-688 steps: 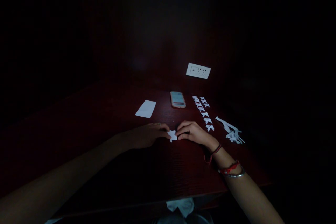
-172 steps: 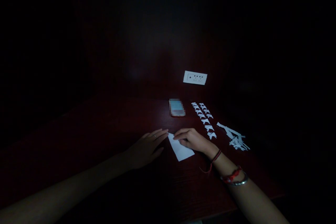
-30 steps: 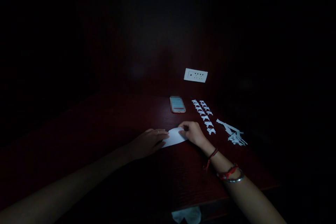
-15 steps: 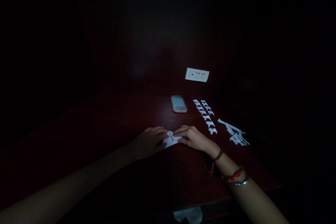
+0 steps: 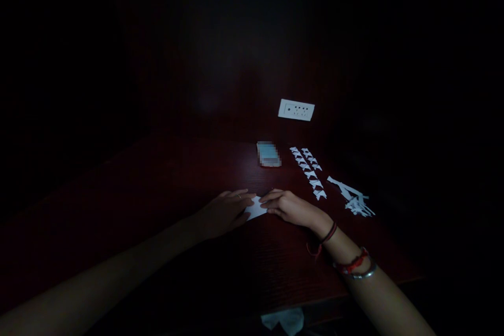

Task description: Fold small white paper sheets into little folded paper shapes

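while hands press paper, table left open.

A: Surface?
B: Dark red wood-grain desk, dimly lit. Landmark: phone, lying flat.
A: Nearer than the phone?
B: Small white paper, folded, flat on the desk.
A: Right of the phone?
B: Two rows of small folded white pieces, just beside it. Farther right, well apart from the phone, a loose heap of white paper strips.
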Action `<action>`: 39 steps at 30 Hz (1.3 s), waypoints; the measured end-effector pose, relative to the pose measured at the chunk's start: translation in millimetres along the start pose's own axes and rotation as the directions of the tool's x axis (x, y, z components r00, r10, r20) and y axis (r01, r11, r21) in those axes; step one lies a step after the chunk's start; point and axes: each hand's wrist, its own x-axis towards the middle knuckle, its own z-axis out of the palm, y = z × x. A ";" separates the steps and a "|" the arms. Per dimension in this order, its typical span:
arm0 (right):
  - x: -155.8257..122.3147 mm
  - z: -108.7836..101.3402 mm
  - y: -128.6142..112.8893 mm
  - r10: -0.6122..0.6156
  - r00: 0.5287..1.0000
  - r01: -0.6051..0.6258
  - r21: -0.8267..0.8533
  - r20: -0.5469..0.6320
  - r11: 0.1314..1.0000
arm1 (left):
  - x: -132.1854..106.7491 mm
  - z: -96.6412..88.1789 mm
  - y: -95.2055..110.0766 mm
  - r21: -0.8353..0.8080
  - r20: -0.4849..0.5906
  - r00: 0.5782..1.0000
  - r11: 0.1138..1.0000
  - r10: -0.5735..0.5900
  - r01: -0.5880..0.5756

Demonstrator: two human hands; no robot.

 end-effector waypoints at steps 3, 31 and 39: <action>-0.1 0.8 0.0 -0.006 1.000 0.006 0.002 -0.006 1.000 | -0.8 2.3 -0.9 0.005 0.006 1.000 1.000 -0.006 0.006; -4.1 5.7 6.8 0.065 0.997 -0.062 0.076 -0.041 0.995 | -0.8 6.2 -1.3 0.051 0.054 0.999 0.999 -0.007 0.005; -2.9 5.2 6.1 0.042 0.999 -0.040 0.051 -0.025 0.998 | -1.6 7.7 -2.4 0.069 0.073 0.997 0.997 0.014 -0.019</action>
